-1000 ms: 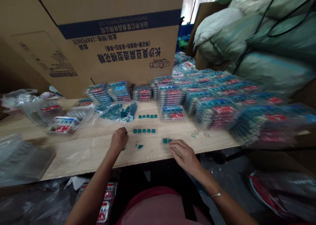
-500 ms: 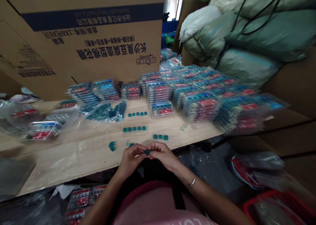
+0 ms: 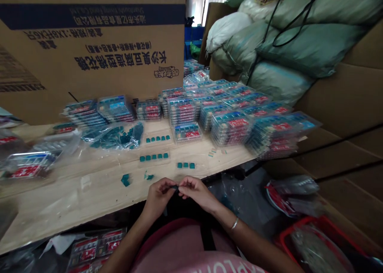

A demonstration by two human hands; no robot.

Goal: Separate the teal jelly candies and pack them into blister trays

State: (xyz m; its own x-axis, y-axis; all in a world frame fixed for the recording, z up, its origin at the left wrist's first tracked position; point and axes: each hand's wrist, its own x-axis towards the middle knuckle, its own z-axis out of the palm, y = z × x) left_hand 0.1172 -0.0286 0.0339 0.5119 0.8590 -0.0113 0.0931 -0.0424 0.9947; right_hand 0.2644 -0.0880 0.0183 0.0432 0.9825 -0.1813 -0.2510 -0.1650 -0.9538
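Observation:
My left hand [image 3: 158, 196] and my right hand [image 3: 196, 192] meet at the table's front edge, fingertips pinched together. Between them is a small dark green piece [image 3: 176, 188], mostly covered by the fingers. Just beyond, three green square pieces [image 3: 186, 165] lie in a clear tray. Another clear tray holds a row of several green squares [image 3: 154, 157], and a further row [image 3: 158, 138] sits behind it. Left of my hands are a folded green piece [image 3: 125, 180] and torn green scraps [image 3: 148, 176]. A clear plastic bag [image 3: 113, 135] of green pieces lies farther back.
Stacks of clear-lidded packs [image 3: 231, 127] with red and green contents fill the table's right and back. A large cardboard box [image 3: 119, 77] stands behind. Bulging sacks [image 3: 311, 45] are piled at right. Below are a red bin [image 3: 287, 235] and more packs [image 3: 88, 249].
The view has turned slightly to the right, so the table's contents sit farther left. Both hands keep their pinch, and less of the small green piece shows between the fingers.

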